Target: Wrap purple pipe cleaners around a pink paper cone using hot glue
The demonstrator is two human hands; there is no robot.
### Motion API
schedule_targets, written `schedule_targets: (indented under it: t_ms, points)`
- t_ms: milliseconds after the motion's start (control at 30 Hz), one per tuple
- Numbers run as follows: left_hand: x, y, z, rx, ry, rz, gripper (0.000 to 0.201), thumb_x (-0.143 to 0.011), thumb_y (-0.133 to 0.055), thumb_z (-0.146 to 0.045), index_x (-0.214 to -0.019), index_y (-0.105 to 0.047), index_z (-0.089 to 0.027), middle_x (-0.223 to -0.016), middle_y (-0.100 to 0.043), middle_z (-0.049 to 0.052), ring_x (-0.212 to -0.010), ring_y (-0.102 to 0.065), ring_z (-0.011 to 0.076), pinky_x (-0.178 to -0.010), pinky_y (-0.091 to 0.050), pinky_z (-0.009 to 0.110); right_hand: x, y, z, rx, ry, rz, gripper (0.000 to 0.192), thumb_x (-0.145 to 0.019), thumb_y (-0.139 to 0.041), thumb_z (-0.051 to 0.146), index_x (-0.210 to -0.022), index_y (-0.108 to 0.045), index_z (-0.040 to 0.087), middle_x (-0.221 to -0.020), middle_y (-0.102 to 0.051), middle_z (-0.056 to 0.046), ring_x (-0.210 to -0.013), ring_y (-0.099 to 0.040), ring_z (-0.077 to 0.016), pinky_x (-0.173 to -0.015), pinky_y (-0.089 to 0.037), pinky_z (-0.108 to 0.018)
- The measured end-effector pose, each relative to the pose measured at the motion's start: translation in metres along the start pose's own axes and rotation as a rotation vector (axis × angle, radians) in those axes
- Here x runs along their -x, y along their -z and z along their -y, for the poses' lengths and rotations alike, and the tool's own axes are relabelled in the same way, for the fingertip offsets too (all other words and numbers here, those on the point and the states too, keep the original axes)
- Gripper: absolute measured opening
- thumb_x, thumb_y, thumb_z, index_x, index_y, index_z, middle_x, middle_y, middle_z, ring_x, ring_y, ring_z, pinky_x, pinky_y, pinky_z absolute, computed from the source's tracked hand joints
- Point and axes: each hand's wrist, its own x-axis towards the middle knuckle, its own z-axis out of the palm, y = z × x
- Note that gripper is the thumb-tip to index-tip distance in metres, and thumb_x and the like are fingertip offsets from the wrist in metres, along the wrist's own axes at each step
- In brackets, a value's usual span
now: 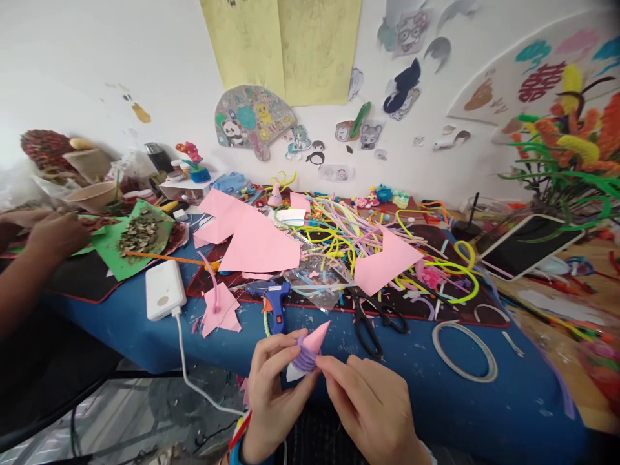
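Observation:
A small pink paper cone [317,338] points up and to the right, just above the table's front edge. Around its lower part winds a fuzzy purple pipe cleaner [304,357], with a white piece showing beneath. My left hand [278,374] grips the cone from the left between fingers and thumb. From the right, my right hand [368,397] pinches at the side of the purple coil; the pipe cleaner's end is hidden by the fingertips. Beyond them on the table lie a blue glue gun [277,303] and black-handled scissors [371,323].
Pink paper sheets [259,245] and a heap of coloured pipe cleaners [339,226] cover the mat. A tape ring [465,352] lies right, near a propped tablet [527,245]. A white power bank [165,290] trails a cable leftward. Another person's hand [58,236] works at far left.

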Motion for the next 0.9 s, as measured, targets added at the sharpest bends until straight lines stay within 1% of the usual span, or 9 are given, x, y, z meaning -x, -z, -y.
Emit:
schedule_targets:
  t_ms: [100, 333, 467, 567, 667, 767, 900]
  points:
    - [0.0004, 0.0007, 0.0006, -0.022, 0.002, 0.014, 0.050, -0.081, -0.078, -0.003, -0.124, -0.066, -0.027, -0.112, -0.064, 0.005, -0.104, -0.073, 0.0225, -0.090, -0.064, 0.039, -0.0010, 0.0006, 0.0000, 0.001, 0.009, -0.003, 0.018, -0.106, -0.048, 0.013, -0.103, -0.067, 0.015, -0.058, -0.061, 0.001, -0.048, -0.052, -0.0152, -0.051, -0.034, -0.031]
    - [0.0013, 0.0021, 0.0013, -0.035, 0.041, 0.012, 0.041, -0.081, -0.080, -0.009, -0.117, -0.068, -0.025, -0.107, -0.067, 0.005, -0.097, -0.075, 0.0241, -0.086, -0.065, 0.040, -0.0020, 0.0001, 0.0007, -0.001, 0.021, 0.004, 0.020, -0.106, -0.047, 0.014, -0.103, -0.067, 0.015, -0.058, -0.061, 0.001, -0.048, -0.051, -0.0155, -0.050, -0.034, -0.031]
    - [-0.0008, 0.0018, -0.0009, -0.011, 0.070, 0.003, 0.039, -0.080, -0.079, -0.008, -0.114, -0.068, -0.024, -0.105, -0.067, 0.005, -0.096, -0.076, 0.0239, -0.085, -0.064, 0.038, -0.0014, 0.0019, 0.0007, -0.025, 0.012, 0.028, 0.022, -0.106, -0.047, 0.014, -0.103, -0.068, 0.015, -0.059, -0.062, 0.000, -0.049, -0.052, -0.0154, -0.050, -0.036, -0.030]
    - [-0.0035, 0.0005, -0.0017, 0.025, 0.075, -0.019, 0.039, -0.079, -0.079, -0.006, -0.111, -0.068, -0.023, -0.102, -0.067, 0.005, -0.095, -0.076, 0.0234, -0.083, -0.064, 0.036, -0.0010, 0.0050, -0.0001, -0.100, -0.006, 0.091, 0.025, -0.106, -0.045, 0.014, -0.108, -0.070, 0.014, -0.065, -0.065, -0.002, -0.053, -0.057, -0.0152, -0.051, -0.041, -0.028]
    - [-0.0055, -0.0005, -0.0011, 0.089, 0.088, -0.039, 0.038, -0.078, -0.080, -0.006, -0.109, -0.069, -0.022, -0.101, -0.067, 0.004, -0.093, -0.076, 0.0226, -0.083, -0.064, 0.034, 0.0000, 0.0075, -0.0016, -0.183, -0.018, 0.126, 0.027, -0.105, -0.044, 0.011, -0.115, -0.069, 0.014, -0.076, -0.072, -0.005, -0.063, -0.066, -0.0157, -0.057, -0.049, -0.027]
    - [-0.0059, -0.0005, -0.0006, 0.185, 0.127, -0.031, 0.035, -0.077, -0.083, -0.010, -0.108, -0.070, -0.022, -0.100, -0.067, 0.004, -0.093, -0.076, 0.0228, -0.083, -0.064, 0.034, 0.0013, 0.0075, -0.0027, -0.232, -0.039, 0.112, 0.025, -0.103, -0.048, 0.009, -0.114, -0.069, 0.015, -0.083, -0.076, -0.005, -0.069, -0.070, -0.0163, -0.062, -0.054, -0.028]
    - [-0.0048, -0.0003, -0.0006, 0.289, 0.195, -0.043, 0.030, -0.078, -0.086, -0.018, -0.104, -0.072, -0.022, -0.097, -0.067, 0.004, -0.091, -0.077, 0.0233, -0.082, -0.064, 0.034, 0.0033, 0.0053, -0.0026, -0.263, -0.059, 0.074, 0.020, -0.101, -0.051, 0.009, -0.108, -0.069, 0.017, -0.083, -0.077, -0.005, -0.068, -0.071, -0.0160, -0.063, -0.057, -0.028]
